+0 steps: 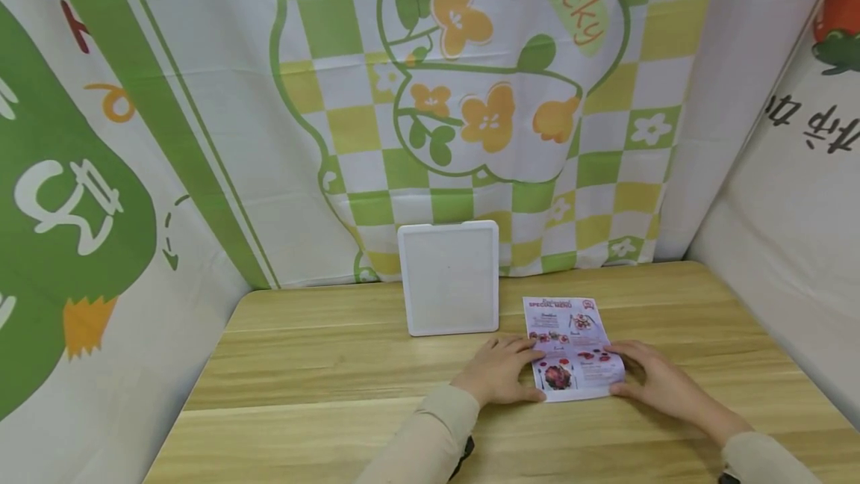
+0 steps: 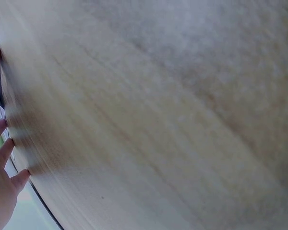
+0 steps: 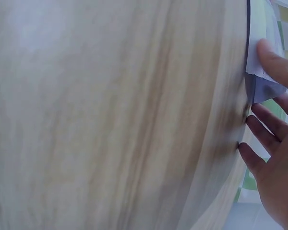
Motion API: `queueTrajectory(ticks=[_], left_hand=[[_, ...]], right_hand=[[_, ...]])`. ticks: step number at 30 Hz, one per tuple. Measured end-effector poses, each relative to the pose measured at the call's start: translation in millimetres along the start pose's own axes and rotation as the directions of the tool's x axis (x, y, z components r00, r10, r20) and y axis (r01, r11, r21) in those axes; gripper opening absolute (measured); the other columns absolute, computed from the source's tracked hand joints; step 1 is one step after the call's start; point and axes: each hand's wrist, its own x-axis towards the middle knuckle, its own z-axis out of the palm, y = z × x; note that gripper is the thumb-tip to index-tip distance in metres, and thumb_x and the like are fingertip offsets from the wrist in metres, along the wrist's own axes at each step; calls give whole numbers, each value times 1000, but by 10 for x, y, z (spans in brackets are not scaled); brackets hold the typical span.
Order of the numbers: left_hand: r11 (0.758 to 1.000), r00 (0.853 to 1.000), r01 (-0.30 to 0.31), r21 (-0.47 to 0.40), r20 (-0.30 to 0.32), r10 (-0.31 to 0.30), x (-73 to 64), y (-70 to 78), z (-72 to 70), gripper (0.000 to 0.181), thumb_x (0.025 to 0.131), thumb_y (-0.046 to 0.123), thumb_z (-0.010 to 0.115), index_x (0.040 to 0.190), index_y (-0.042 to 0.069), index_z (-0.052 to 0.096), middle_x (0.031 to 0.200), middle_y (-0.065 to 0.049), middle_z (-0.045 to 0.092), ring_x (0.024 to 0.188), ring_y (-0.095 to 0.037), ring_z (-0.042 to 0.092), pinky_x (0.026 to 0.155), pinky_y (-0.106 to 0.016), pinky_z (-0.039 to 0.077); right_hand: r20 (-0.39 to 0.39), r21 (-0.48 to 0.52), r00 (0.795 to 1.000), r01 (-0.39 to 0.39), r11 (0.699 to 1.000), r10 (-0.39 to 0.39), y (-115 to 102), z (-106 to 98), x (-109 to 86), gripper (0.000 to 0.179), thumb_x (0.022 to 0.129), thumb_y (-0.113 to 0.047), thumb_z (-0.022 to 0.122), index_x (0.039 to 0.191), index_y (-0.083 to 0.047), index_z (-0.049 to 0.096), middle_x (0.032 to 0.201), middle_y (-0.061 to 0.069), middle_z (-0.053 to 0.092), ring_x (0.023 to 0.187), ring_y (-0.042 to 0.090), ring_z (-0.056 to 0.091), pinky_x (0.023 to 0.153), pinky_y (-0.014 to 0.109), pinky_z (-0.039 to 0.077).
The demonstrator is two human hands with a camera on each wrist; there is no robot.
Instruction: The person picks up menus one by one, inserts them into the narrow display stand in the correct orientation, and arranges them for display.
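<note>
A printed menu sheet (image 1: 581, 372) with food pictures and the heading "Special Menu" lies on the wooden table, its lower half creased and slightly raised. At its left edge my left hand (image 1: 500, 370) holds it between thumb and fingers. My right hand (image 1: 661, 383) holds the opposite edge. In the right wrist view, the thumb of the right hand (image 3: 278, 143) lies on the sheet (image 3: 259, 57), one finger is partly hidden behind it, and other fingers touch the table. The left wrist view catches only part of the left hand (image 2: 2, 177), fingertips on the tabletop.
Behind the sheet, to the left, a white rectangular framed board (image 1: 450, 278) stands upright near the back of the wooden table (image 1: 302, 364). A patterned cloth (image 1: 416, 140) hangs along the back, with printed cloths on both sides.
</note>
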Motion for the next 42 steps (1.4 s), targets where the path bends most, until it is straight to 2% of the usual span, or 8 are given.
queueTrajectory(ticks=[6,11,16,20,27,35,39,42], left_hand=[[1000,1000,14,-6,8,-14,-1,12,-20,71,87,63,64,148,31,47,156,8,37,143,-16,32,117,-43,25],[1000,1000,22,-12,11,-21,2,13,-11,72,86,64,63,148,31,46,156,8,36,144,-16,31,118,-43,24],[999,1000,28,-26,11,-28,3,25,4,74,86,65,64,149,31,45,157,8,34,145,-16,30,119,-44,22],[999,999,32,-41,2,-32,-6,41,7,76,84,65,66,148,30,46,157,6,35,144,-16,30,119,-45,21],[994,996,84,-75,-26,-86,-7,57,17,80,83,64,67,150,27,44,157,6,35,143,-17,33,118,-45,24],[967,972,200,-161,-94,-217,25,95,0,76,88,54,67,150,17,43,153,0,42,140,-20,38,115,-46,29],[941,955,233,-245,-125,-269,43,110,-5,67,92,46,67,147,15,46,149,-2,48,138,-21,42,114,-47,30],[920,940,236,-312,-166,-297,63,113,5,63,92,42,68,145,13,50,145,-4,53,134,-23,47,112,-47,33]], right_hand=[[59,147,987,-155,977,147,-91,-49,55,61,85,-26,79,130,8,57,127,30,57,118,51,52,97,66,40],[-15,188,968,-243,952,250,-162,20,117,50,88,-17,76,125,11,58,117,28,63,107,46,61,94,61,45],[-101,216,924,-341,915,368,-222,95,174,42,87,-7,75,121,13,60,102,25,68,89,36,68,78,41,55],[-128,270,881,-412,870,456,-257,125,212,40,88,-2,73,122,15,60,101,27,69,87,34,69,71,25,53],[-120,346,827,-484,804,550,-265,152,282,41,88,2,69,124,19,56,101,29,67,82,27,68,62,18,51],[-122,411,790,-511,755,601,-302,130,263,35,90,0,69,120,17,60,100,26,69,75,-2,58,64,14,48],[-107,465,773,-518,718,626,-341,101,242,36,92,-3,68,120,16,60,104,26,69,75,-9,55,67,12,48],[-84,494,747,-543,679,659,-370,73,230,37,94,-7,67,123,14,59,108,24,69,77,-10,54,69,12,48]])
